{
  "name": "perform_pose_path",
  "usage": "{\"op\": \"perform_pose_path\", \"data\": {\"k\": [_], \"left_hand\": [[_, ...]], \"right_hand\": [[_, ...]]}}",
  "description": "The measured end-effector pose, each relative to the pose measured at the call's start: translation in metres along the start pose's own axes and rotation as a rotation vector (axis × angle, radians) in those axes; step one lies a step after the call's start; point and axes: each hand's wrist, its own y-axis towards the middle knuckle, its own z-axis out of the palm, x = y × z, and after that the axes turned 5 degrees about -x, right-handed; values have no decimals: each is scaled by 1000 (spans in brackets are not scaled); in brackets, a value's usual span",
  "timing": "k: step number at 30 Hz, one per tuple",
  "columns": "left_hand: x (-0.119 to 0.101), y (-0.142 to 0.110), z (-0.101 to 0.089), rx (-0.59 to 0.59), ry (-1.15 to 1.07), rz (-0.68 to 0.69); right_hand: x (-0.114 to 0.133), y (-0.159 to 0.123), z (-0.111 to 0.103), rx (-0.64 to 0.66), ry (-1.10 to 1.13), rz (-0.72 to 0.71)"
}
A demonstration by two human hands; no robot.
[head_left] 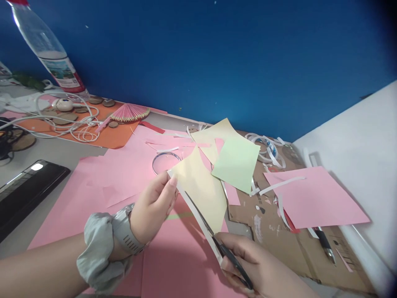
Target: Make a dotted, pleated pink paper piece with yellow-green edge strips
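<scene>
My left hand (156, 205) pinches the upper left corner of a pale yellow sheet of paper (201, 184), which is held up at a slant. A white strip runs along the sheet's lower left edge. In my right hand (248, 265) is a pair of black-handled scissors (231, 256), fingers wrapped round the handles. The blades lie along the boundary of the white strip and the yellow paper, pointing up toward my left hand. Behind the yellow sheet sit a light green sheet (237, 163) and another pale yellow sheet (223, 128).
Pink paper (124, 165) covers the table's middle. Cardboard (279, 256) lies right, with a pink sheet (319, 198), paper strips and a pen (324, 244). At left are a phone (31, 190), cables, a bottle (56, 62) and a folded pink fan (128, 112). A blue wall stands behind.
</scene>
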Motion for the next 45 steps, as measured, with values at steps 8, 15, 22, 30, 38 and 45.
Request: {"op": "perform_pose_path", "data": {"k": [8,15,22,30,38,45], "left_hand": [[1,0,-1,2,19,1],[1,0,-1,-7,18,12],[1,0,0,1,30,20],[1,-1,-1,-2,31,24],[1,1,0,-11,51,36],[1,0,-1,0,52,40]], "right_hand": [[-8,3,-1,-21,-6,-27],[-3,0,-3,13,-46,-35],[-12,3,-4,17,-30,-87],[-11,3,-5,32,-32,-67],[-8,0,-3,23,-23,-57],[-6,1,-3,26,-20,-50]]}}
